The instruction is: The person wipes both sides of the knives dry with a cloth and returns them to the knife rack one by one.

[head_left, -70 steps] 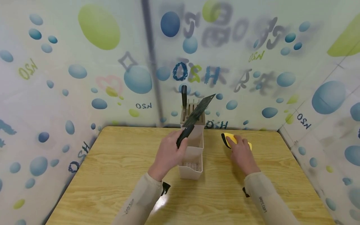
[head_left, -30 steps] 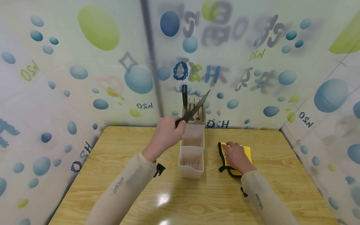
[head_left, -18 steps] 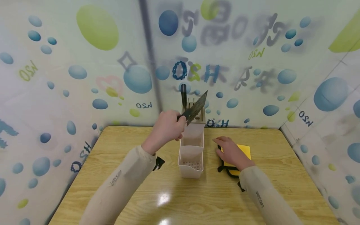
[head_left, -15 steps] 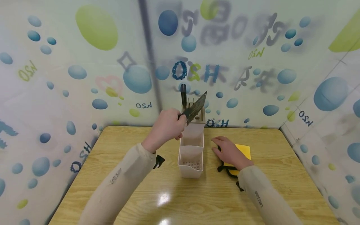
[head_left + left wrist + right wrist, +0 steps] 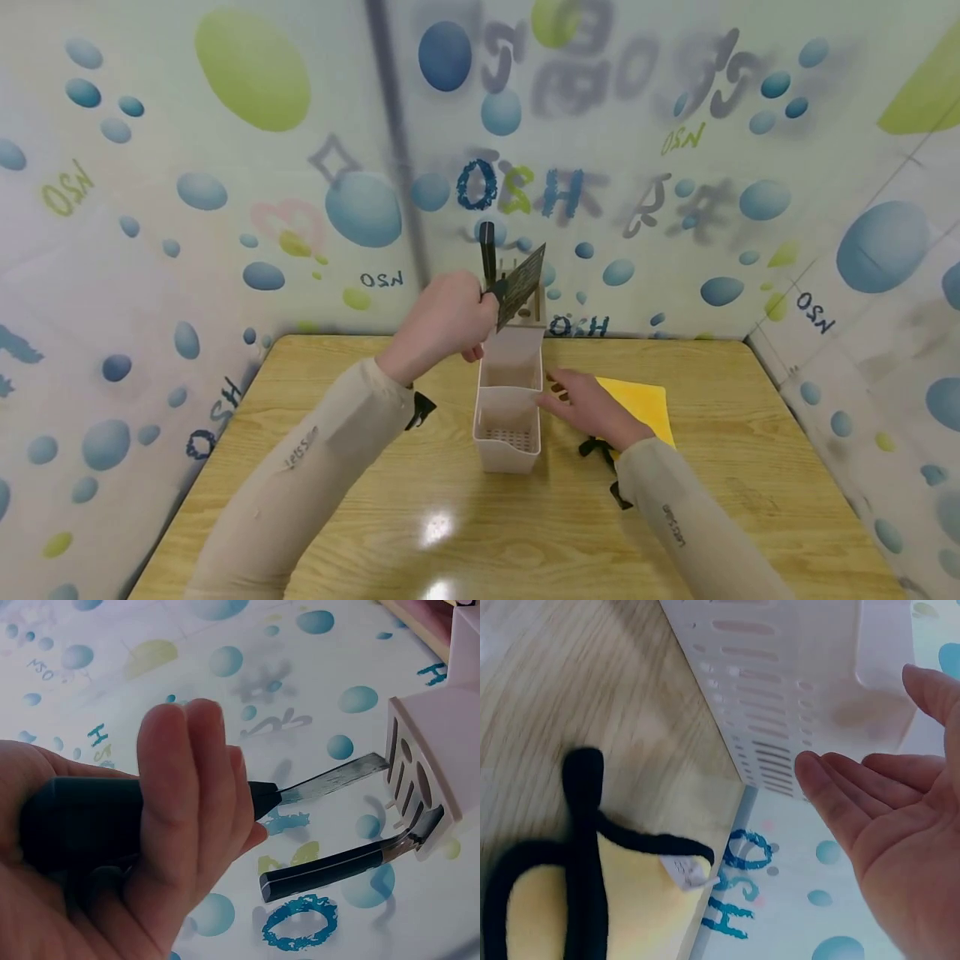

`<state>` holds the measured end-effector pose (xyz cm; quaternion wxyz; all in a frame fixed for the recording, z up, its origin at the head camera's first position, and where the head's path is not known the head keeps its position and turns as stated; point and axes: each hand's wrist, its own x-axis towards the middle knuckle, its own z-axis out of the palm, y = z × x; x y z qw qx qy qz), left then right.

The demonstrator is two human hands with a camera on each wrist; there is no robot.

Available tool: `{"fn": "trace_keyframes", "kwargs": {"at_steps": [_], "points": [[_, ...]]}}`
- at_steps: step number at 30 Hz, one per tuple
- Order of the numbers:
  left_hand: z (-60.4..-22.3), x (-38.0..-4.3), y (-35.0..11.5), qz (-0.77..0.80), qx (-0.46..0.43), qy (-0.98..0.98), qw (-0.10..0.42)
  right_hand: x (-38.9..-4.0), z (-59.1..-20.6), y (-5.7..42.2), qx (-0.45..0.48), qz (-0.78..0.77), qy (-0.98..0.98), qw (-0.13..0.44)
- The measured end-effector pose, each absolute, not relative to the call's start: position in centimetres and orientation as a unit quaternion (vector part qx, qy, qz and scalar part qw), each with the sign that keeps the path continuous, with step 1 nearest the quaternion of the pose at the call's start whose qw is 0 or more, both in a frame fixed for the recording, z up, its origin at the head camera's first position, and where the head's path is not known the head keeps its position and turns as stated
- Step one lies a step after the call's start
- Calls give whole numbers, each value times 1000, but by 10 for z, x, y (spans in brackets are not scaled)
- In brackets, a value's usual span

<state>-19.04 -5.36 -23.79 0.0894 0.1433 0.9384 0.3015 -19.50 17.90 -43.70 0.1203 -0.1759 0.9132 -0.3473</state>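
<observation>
My left hand (image 5: pixel 446 315) grips the black handle of a broad-bladed kitchen knife (image 5: pixel 522 285). Its blade slants up to the right across the slotted top of the pale knife holder (image 5: pixel 508 460) in the head view. From the left wrist, the blade (image 5: pixel 337 776) reaches to the edge of the slotted face. Another black-handled utensil (image 5: pixel 326 871) is in one slot, its shape inside hidden. My right hand (image 5: pixel 588 406) is beside the holder's right side, fingers extended and holding nothing; the right wrist view has its fingertips close to the perforated wall (image 5: pixel 757 667).
A yellow cloth (image 5: pixel 637 398) with black edging and a white tag lies on the wooden table (image 5: pixel 360 533), partly under the right forearm. The holder's two front compartments are open-topped. A bubble-patterned wall covering (image 5: pixel 360 100) stands behind the table.
The right hand has let go of the yellow cloth and moved left to the holder. The left hand has moved the knife up and forward over the slots, turning its blade.
</observation>
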Motion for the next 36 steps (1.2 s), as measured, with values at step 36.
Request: {"fn": "trace_keyframes", "kwargs": {"at_steps": [36], "points": [[-215, -194, -36, 192, 209, 959, 5, -193, -454, 153, -136, -344, 924, 100]]}}
